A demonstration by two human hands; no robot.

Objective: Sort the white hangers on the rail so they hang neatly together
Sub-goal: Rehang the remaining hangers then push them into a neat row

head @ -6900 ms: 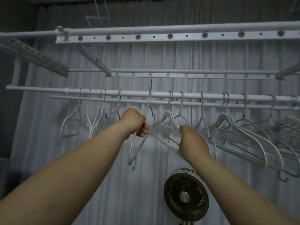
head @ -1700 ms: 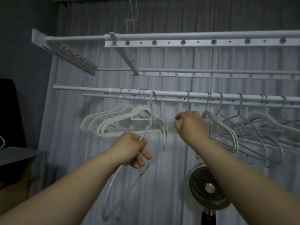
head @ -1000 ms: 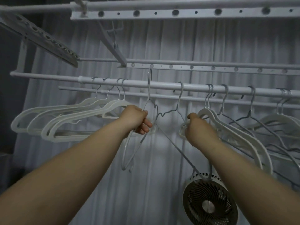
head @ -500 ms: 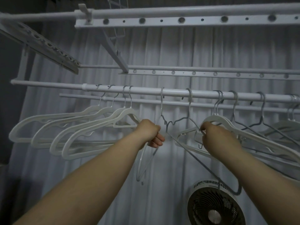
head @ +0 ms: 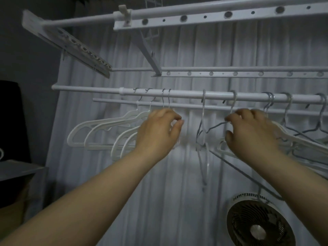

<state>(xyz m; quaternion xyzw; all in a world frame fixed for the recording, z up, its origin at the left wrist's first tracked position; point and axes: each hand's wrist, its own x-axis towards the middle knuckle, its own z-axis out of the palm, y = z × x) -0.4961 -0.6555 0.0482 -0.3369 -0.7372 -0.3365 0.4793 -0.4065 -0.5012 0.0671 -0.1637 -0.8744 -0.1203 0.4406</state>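
Observation:
A white rail (head: 186, 94) runs across the view. Several white hangers (head: 99, 125) hang bunched at its left. My left hand (head: 159, 134) is in front of their necks with curled fingers; any grip is hidden. A thin white hanger (head: 203, 110) hangs alone from the rail between my hands. My right hand (head: 252, 135) pinches the neck of a grey wire hanger (head: 214, 126) hooked on the rail. More white and grey hangers (head: 301, 144) overlap behind and to the right of that hand.
A drying rack's perforated bars (head: 213, 15) pass overhead, with a folded arm (head: 67, 43) at the upper left. A round fan (head: 257, 228) stands low on the right. A dark shelf (head: 16, 171) is at the left, and a pale curtain hangs behind.
My left hand has let go of the thin white hanger, which now hangs from the rail, and moved left to the bunched white hangers. My right hand has risen to the grey hanger's neck.

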